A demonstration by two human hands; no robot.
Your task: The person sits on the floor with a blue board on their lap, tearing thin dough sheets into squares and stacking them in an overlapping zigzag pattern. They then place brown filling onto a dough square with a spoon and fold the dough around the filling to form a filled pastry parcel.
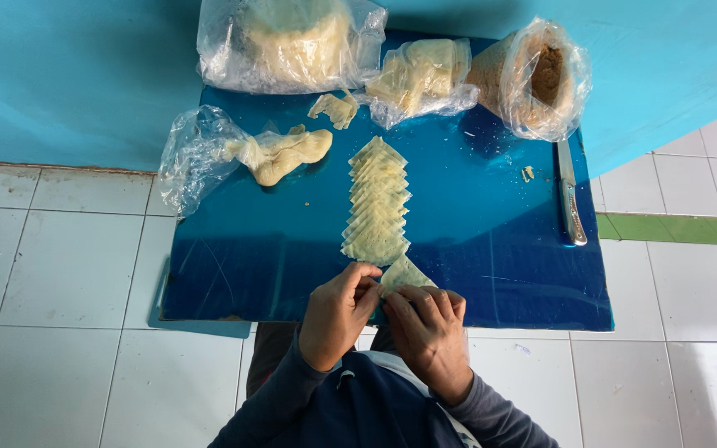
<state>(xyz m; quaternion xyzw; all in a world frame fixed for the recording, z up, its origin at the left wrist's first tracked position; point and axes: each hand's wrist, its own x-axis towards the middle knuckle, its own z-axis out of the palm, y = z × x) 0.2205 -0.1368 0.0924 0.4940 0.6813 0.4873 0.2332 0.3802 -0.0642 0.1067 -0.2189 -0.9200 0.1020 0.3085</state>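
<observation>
Both hands are at the near edge of the blue table [491, 274]. The left hand [338, 311] and the right hand [429, 328] pinch together one thin, pale dough sheet [404, 272], so each grip is closed on it. The sheet is folded into a pointed shape and lies just below a row of similar dough sheets [377, 199], which overlap each other towards the far side. Further back there are three plastic bags with dough [292, 41] and a bag with brown filling [537, 79]. A knife [571, 195] lies at the right side.
</observation>
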